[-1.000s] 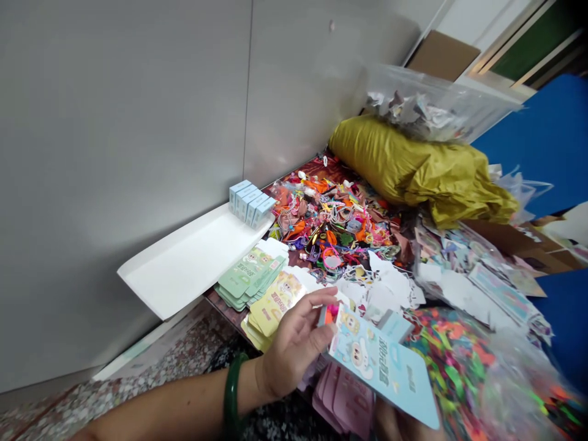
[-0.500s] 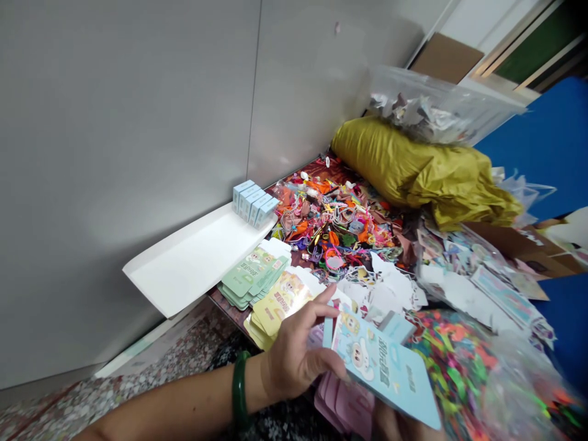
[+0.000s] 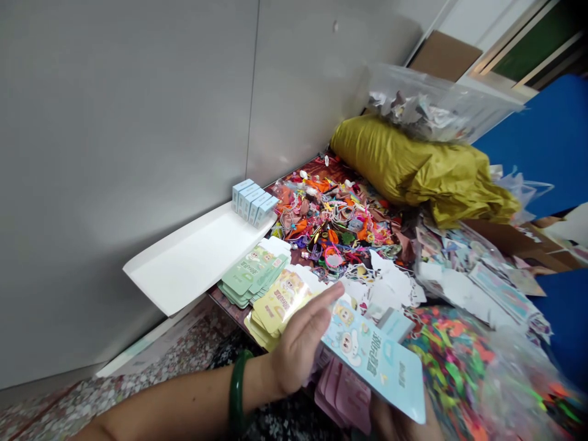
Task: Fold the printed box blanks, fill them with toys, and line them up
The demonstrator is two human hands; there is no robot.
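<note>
A light-blue printed box (image 3: 374, 355) with cartoon figures lies tilted in front of me. My right hand (image 3: 404, 419) grips it from underneath near its lower end, with most of the fingers hidden behind it. Against the opposite end rests the palm side of my left hand (image 3: 301, 346), fingers stretched out straight; a green bangle (image 3: 237, 392) circles that wrist. Below the box is a pile of pink flat cartons (image 3: 344, 395). Yellow flat cartons (image 3: 278, 300) and green flat cartons (image 3: 250, 272) are stacked beyond my left hand.
Several light-blue boxes (image 3: 252, 202) stand in a row on a white tray (image 3: 197, 263) by the grey wall. Colourful hair ties and trinkets (image 3: 335, 226) cover the table. A yellow sack (image 3: 413, 165) and a clear bag of bright pieces (image 3: 459, 367) lie to the right.
My left thumb and fingers have come off the box's front and straightened, and the palm now lies against its end. The narrow blue flap seen there before is hidden. The box shifted slightly left.
</note>
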